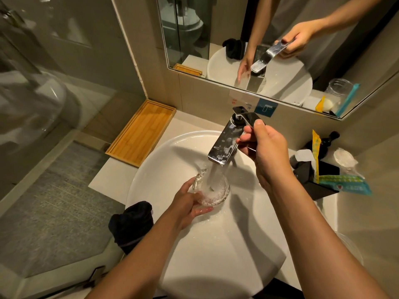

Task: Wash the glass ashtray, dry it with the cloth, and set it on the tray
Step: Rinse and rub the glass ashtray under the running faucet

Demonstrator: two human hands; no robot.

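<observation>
Glass ashtray (212,188) filling mid-frame, left hand (190,206) cupping it, right hand (265,152) pinching faucet lever (248,118); wet grip risking slip.

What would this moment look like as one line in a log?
step: rinsing | left hand: holds ashtray under running tap | right hand: on tap handle | cloth: on sink rim | tray: waiting

Clear glass ashtray (212,188), glossy chrome tap (226,141), wooden tray (142,131)
</observation>
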